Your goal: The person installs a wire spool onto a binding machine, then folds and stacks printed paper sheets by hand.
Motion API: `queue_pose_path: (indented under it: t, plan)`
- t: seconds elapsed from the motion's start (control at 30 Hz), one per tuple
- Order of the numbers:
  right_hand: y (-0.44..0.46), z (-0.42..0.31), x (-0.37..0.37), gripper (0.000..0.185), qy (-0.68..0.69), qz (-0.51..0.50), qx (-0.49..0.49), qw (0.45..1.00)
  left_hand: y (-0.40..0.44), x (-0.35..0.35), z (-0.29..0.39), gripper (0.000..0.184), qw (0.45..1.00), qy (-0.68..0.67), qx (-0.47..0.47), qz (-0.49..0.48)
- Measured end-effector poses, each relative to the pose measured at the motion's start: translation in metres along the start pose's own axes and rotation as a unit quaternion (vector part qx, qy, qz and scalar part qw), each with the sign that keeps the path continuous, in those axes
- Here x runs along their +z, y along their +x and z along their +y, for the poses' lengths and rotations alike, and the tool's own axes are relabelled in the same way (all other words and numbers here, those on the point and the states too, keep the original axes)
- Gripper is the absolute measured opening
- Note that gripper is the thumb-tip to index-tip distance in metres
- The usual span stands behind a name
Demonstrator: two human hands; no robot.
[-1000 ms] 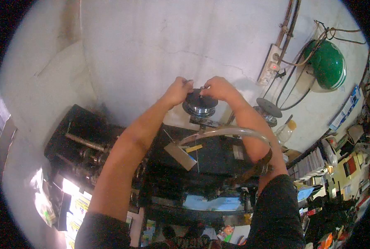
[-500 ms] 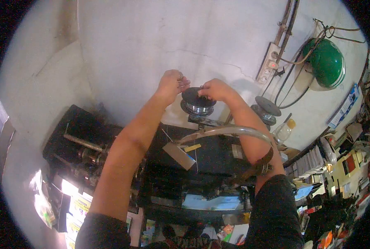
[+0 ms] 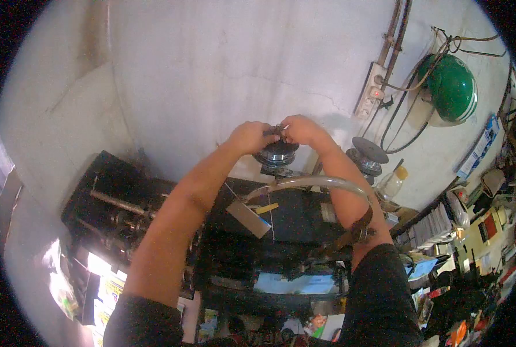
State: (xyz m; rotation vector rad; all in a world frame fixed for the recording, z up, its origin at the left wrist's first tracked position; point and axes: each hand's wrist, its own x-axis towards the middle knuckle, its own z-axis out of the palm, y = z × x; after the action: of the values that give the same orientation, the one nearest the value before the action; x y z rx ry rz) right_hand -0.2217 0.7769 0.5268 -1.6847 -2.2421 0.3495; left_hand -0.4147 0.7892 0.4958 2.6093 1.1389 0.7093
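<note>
Spool (image 3: 277, 157) of shiny wire, mounted above a black machine (image 3: 295, 214), the wire lying in coils beneath a dark upper disc. Right of the spool is a second spool (image 3: 369, 151), tilted, with its grey upper flange in view. Farther right and lower than the first spool, a clear bottle (image 3: 389, 189) with a yellow cap (image 3: 400, 173) leans at a slant; its contents cannot be made out. Well to the left of the spool and lower, a pale plastic bag (image 3: 60, 280) shows a patch of green within, otherwise indistinct.

Both arms are extended toward the spool. The left hand (image 3: 250, 137) lies at the upper left of the spool, its fingers bent inward and its thumb reaching over the disc. The right hand (image 3: 302, 130) lies at the upper right of the spool, its wrist bent and its fingertips drawn narrowly together toward the disc's centre. The fingertips of the two hands nearly meet there; whether either hand grips anything cannot be told. Below the spool, a clear hose (image 3: 321, 181) arches across the right forearm.
</note>
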Motion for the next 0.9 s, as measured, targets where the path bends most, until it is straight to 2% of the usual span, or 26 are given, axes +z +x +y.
queue_pose_path:
  t: [0.03,0.07,0.13,0.27,0.33,0.53,0.63,0.73,0.9]
  plan:
    - [0.0,0.004,0.004,0.023,0.071,0.037,0.041,0.996,-0.002,-0.001,0.001,0.036,1.0,-0.009,0.0,0.0]
    - [-0.006,0.001,0.004,0.023,0.072,0.039,0.043,0.996,-0.003,-0.002,0.003,0.038,1.0,-0.02,0.0,-0.001]
    - [-0.022,-0.016,-0.001,0.028,-0.137,0.118,-0.016,0.983,-0.004,-0.003,0.005,0.037,1.0,-0.014,-0.003,0.005]
    - [-0.035,-0.019,-0.002,0.035,-0.123,0.071,-0.038,0.989,-0.003,-0.002,0.002,0.035,1.0,-0.011,-0.014,-0.004]
    - [-0.034,-0.015,0.002,0.037,-0.128,0.133,-0.044,0.982,-0.004,-0.003,0.004,0.035,1.0,-0.022,-0.018,-0.006]
    - [-0.039,-0.027,0.007,0.036,-0.225,0.049,-0.016,0.973,0.002,0.001,-0.006,0.035,1.0,-0.008,-0.003,-0.004]
    - [-0.046,-0.035,0.003,0.037,-0.228,0.041,-0.045,0.972,0.003,0.001,-0.006,0.034,1.0,0.003,-0.003,-0.016]
    - [-0.04,-0.022,0.001,0.04,-0.187,0.05,-0.024,0.981,0.003,-0.001,-0.005,0.035,1.0,0.006,-0.007,-0.026]
    - [-0.042,-0.027,0.001,0.039,-0.203,0.023,-0.028,0.978,-0.001,-0.006,-0.002,0.035,0.999,0.001,0.009,-0.034]
